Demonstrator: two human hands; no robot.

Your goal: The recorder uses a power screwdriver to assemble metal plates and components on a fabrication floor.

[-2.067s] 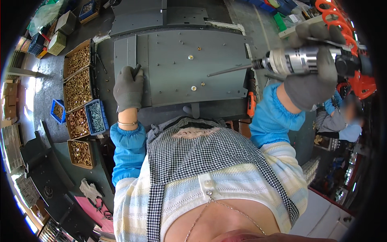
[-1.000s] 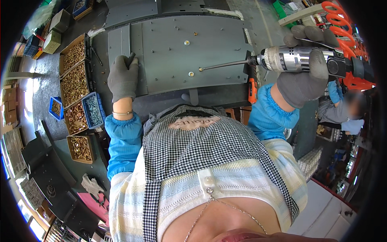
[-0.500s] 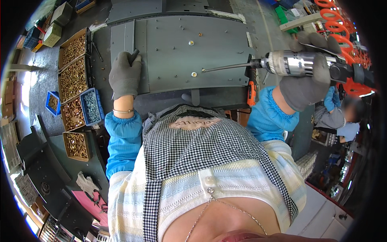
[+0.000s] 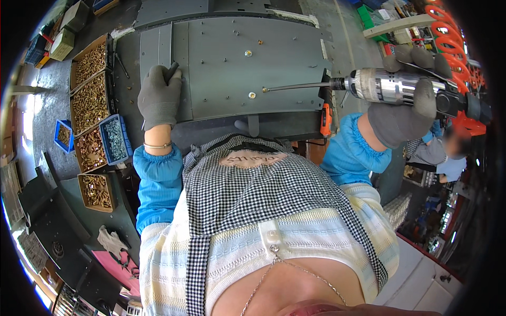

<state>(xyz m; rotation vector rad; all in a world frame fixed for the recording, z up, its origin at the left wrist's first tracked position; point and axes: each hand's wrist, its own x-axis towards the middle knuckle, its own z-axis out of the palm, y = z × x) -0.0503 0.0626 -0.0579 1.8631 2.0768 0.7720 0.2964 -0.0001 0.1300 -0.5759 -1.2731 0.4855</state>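
A grey metal panel [image 4: 226, 76] with several small studs lies flat on the bench. My right hand [image 4: 403, 118], in a grey glove, is wrapped round a silver-and-black air screwdriver [image 4: 382, 86]. Its long bit [image 4: 298, 86] points left across the panel, and a small brass-coloured piece [image 4: 264, 90] shows at the tip. Just left of and below that tip sits a pale round fastener [image 4: 252, 95]; another fastener [image 4: 248, 53] is farther up. My gloved left hand [image 4: 159, 97] lies closed on the panel's left part. A short dark piece [image 4: 171, 71] sticks out between its thumb and fingers; its kind is unclear.
Left of the panel stand boxes of brass-coloured fasteners [image 4: 90, 100] and a blue bin [image 4: 116, 139] of silvery ones. An orange-and-black tool [image 4: 326, 120] lies by the panel's right edge. A coiled red hose [image 4: 448, 34] hangs at the right, with another person [image 4: 432, 152] behind.
The whole view has shifted slightly. The screwdriver has moved little relative to the panel, its tip still close to the lower pale fastener. My left hand keeps its place.
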